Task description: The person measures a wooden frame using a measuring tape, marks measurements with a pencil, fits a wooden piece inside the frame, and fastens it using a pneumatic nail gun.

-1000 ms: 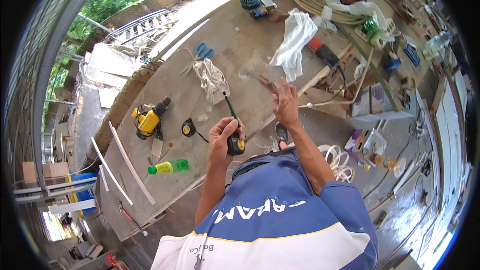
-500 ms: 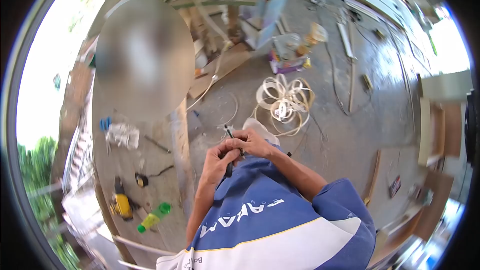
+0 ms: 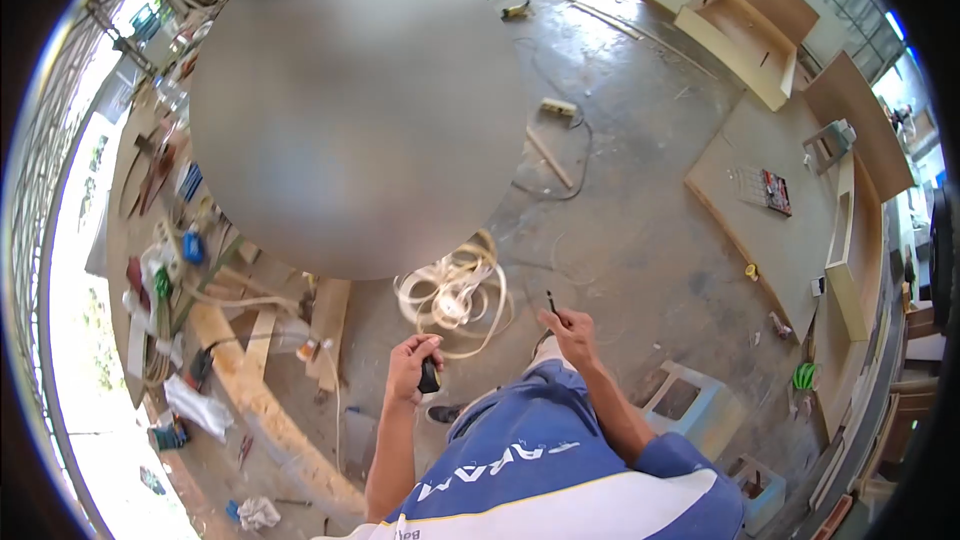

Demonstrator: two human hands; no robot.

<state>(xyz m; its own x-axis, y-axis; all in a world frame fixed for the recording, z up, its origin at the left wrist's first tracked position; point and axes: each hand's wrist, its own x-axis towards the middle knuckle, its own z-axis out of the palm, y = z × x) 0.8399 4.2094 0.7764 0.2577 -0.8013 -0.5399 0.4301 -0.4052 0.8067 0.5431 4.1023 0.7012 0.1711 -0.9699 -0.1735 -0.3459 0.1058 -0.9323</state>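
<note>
Head cam: left hand (image 3: 407,367) grips a tape measure (image 3: 429,377), probably light, hard-cased, best palmed; right hand (image 3: 575,336) pinches a pencil (image 3: 551,300), maybe.

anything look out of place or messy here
The coil of pale strip on the floor stands out: its loops sprawl loose and uneven near the person's shoe, so it might snag a foot. Part of the view is blurred out.

The shirt (image 3: 575,475) is blue with white lettering (image 3: 520,453) and a white band (image 3: 620,508). Beyond it show a black tape measure (image 3: 429,377), a dark pen (image 3: 551,301) and a cream coil (image 3: 452,305); to its right, a blue-and-grey stool (image 3: 718,407) and a bright-green bundle (image 3: 804,376).
</note>
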